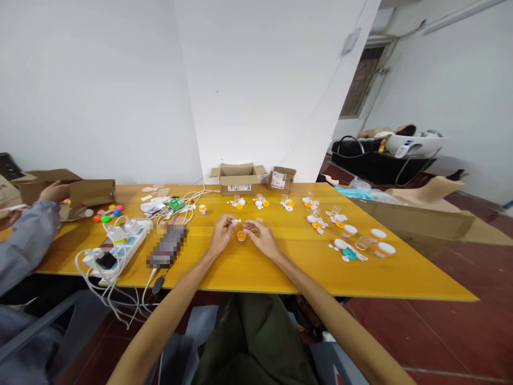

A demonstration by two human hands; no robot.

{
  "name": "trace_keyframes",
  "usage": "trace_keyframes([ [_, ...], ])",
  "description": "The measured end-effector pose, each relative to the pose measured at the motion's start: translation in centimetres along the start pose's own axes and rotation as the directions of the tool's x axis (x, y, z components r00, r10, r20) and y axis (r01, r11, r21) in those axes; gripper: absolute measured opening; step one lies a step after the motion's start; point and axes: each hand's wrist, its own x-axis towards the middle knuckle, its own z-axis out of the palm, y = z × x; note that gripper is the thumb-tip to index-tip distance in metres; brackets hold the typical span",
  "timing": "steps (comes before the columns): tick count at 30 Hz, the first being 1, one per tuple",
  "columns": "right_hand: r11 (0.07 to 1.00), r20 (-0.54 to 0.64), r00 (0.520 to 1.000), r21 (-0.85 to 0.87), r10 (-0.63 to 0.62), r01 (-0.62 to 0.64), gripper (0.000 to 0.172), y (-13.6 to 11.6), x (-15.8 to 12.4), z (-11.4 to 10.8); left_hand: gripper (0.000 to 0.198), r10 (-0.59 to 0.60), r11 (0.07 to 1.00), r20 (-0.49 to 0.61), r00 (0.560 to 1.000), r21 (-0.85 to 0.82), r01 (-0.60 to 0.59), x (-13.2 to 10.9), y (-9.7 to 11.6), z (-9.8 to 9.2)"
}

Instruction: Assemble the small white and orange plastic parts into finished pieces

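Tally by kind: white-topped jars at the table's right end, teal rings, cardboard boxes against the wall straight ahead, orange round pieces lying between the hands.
White-topped jars: 3
Teal ring: 1
Cardboard boxes: 2
Orange round piece: 1
Total: 7

A white-walled room is shown, with a yellow wooden table (401,279) placed along a wall pillar (260,91).

The pale left wall (88,91) is met at a corner by the lighter pillar, to which a small white box (351,41) is fixed. Beyond it, a dark window (363,80) is set in the rear wall, and the right wall (481,96) is crossed high up by a long pale strip (465,16). The floor (460,321) is laid with dark red tiles. A white basin (420,145) is mounted at a low black bench (360,164), probably a shampoo unit. Grey chairs (76,315) are placed at the table's near edge. The walls are softly lit.
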Motion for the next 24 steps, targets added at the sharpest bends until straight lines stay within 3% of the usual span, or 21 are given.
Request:
trace_keyframes([
  [5,0.939,0.108,0.994,-0.335,-0.037,0.071,0.017,-1.3,1.9,1.2,0.025,-0.131,0.982,-0.200,0.971,-0.164,0.098,0.8,-1.0,-1.3],
  [9,0.799,0.269,0.954,-0.598,0.131,0.058,0.017,-2.9,3.8,3.3,0.026,-0.199,0.965,-0.267,0.943,-0.223,0.141,1.1,-1.7,-2.0],
  [12,0.714,0.347,0.908,-0.695,0.233,0.082,0.012,-3.6,4.5,4.6,0.025,-0.221,0.960,-0.286,0.932,-0.233,0.156,1.1,-2.1,-2.1],
  [15,0.694,0.357,0.899,-0.715,0.254,0.087,0.019,-3.6,4.8,5.2,0.023,-0.240,0.956,-0.284,0.928,-0.233,0.176,1.2,-2.5,-2.1],
  [19,0.734,0.326,0.908,-0.679,0.262,0.031,0.019,-2.7,4.9,5.2,0.021,-0.250,0.956,-0.282,0.926,-0.225,0.189,1.3,-2.9,-2.0],
  [24,0.869,0.146,0.966,-0.481,0.214,-0.120,0.014,-0.7,5.6,4.1,0.019,-0.244,0.960,-0.265,0.933,-0.206,0.192,1.3,-3.2,-1.8],
])
